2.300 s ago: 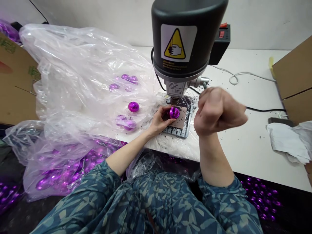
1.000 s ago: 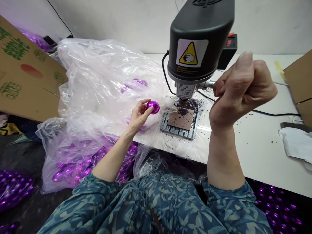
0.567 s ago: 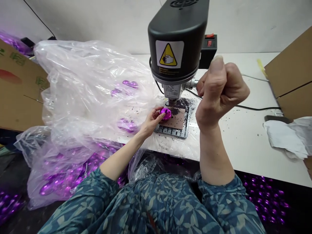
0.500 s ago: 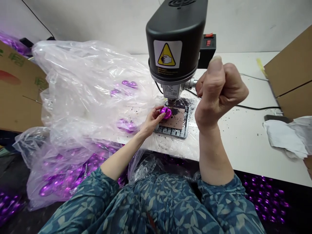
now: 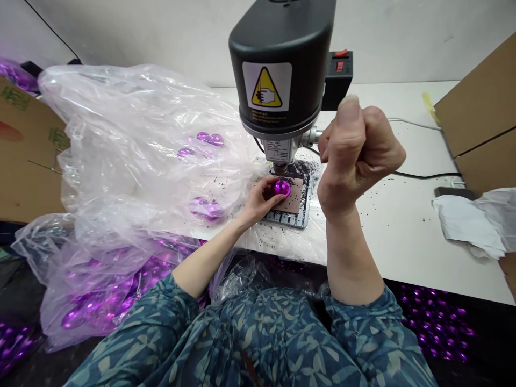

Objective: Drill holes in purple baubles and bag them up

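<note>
Under the chuck of a black bench drill press [image 5: 282, 59], my left hand [image 5: 260, 200] pinches a shiny purple ball [image 5: 282, 188] from its left side. The ball rests on a brown board [image 5: 291, 205] that lies over the grey metal base plate [image 5: 278, 217]. Dark shavings are scattered round the plate. My right hand [image 5: 357, 148] is curled into a fist at the right of the drill head, by its feed lever; the fingers hide what they wrap around.
A large clear plastic bag [image 5: 141, 140] spreads across the white table [image 5: 395, 231] on the left, with purple balls [image 5: 207, 208] in and under it. Cardboard boxes stand at left and right [image 5: 484, 113]. White paper [image 5: 463, 223] lies at the right, and a black cable crosses behind my right hand.
My left hand has moved the purple ball a little to the right over the board, closer beneath the chuck. The right fist keeps its place by the drill head. The view has shifted slightly.
</note>
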A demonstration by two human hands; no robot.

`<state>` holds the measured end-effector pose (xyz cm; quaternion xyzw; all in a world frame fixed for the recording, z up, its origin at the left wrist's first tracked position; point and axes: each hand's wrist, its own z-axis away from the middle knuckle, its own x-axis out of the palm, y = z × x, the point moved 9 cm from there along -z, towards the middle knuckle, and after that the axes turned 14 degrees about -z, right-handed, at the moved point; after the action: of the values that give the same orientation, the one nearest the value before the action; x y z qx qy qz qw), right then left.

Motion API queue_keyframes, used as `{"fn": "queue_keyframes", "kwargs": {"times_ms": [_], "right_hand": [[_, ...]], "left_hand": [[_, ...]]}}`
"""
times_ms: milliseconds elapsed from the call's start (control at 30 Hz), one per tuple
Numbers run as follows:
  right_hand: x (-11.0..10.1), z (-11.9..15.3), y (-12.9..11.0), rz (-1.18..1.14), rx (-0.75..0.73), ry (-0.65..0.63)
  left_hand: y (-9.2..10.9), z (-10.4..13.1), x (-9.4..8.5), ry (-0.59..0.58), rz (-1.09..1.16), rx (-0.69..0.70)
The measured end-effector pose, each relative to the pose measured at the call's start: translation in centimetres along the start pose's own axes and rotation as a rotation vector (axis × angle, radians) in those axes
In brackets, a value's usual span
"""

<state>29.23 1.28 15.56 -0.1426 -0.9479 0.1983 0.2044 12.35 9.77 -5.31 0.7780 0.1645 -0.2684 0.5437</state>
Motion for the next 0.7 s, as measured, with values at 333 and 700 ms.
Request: {"fn": "queue_keyframes", "kwargs": {"times_ms": [333,700], "right_hand": [[-1.0,1.6,0.4,-0.127,-0.120,0.060],[-1.6,4.0,1.2,-0.143,-0.294,-0.006]], "left_hand": [[0.5,-0.2,0.4,-0.052,0.063,-0.033],[0.6,-0.3,0.4,-0.046,0.072,-0.022]]}}
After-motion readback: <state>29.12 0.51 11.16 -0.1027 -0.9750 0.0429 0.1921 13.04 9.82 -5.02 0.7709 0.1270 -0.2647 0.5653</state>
